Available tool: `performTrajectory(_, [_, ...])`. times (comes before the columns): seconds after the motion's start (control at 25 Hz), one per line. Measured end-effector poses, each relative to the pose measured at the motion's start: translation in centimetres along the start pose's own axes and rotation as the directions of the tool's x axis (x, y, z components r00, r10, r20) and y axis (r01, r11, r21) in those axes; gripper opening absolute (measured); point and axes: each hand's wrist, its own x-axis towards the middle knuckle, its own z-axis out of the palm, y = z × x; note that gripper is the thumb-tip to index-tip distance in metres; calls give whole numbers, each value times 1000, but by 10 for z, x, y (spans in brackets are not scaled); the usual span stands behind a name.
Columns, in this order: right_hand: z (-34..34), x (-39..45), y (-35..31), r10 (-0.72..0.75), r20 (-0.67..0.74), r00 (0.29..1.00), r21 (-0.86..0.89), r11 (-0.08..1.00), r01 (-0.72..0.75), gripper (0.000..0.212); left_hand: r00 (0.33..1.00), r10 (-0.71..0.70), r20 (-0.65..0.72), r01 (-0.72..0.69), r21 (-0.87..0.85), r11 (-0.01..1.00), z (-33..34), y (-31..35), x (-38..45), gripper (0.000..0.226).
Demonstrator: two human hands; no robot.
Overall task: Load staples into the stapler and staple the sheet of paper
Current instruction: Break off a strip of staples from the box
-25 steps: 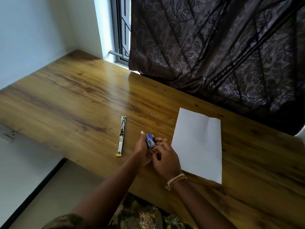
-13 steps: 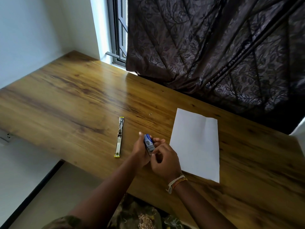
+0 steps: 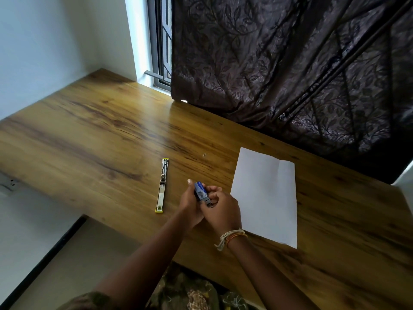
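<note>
A small blue staple box [image 3: 200,191] is held upright between both hands above the wooden table [image 3: 100,135]. My left hand [image 3: 190,204] grips its left side. My right hand [image 3: 220,208] pinches at its lower end, where a dark part sticks out. The stapler [image 3: 162,185], yellow-edged and swung fully flat with its metal channel showing, lies on the table just left of my hands. The white sheet of paper [image 3: 267,194] lies flat to the right, with a crease near its far right corner.
A dark patterned curtain [image 3: 290,63] hangs over the table's far edge, beside a window frame [image 3: 159,41]. A tiny metal bit [image 3: 204,155] lies on the wood beyond my hands. The table's near edge runs diagonally below my forearms.
The staple box and both hands have stayed nearly in place; my right fingers have shifted slightly at the box's lower end. The stapler and paper have not moved.
</note>
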Motion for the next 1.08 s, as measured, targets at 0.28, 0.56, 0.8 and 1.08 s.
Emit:
performTrajectory(0.28, [-3, 1, 3, -95, 23, 995, -120, 988, 97, 33, 1000, -15, 2, 15, 9, 1000, 2, 0, 0, 56])
performTrajectory(0.56, [-3, 1, 9, -189, -6, 982, -148, 971, 186, 28, 1000, 3, 8, -3, 0, 1000, -6, -2, 9, 56])
performTrajectory(0.8, [1, -1, 10, -146, -47, 988, -33, 989, 144, 26, 1000, -6, -23, 6, 42, 999, -11, -1, 10, 55])
performTrajectory(1.08, [-7, 10, 12, 124, 148, 981, 340, 925, -169, 24, 1000, 12, -2, -12, 110, 994, -6, 0, 7, 57])
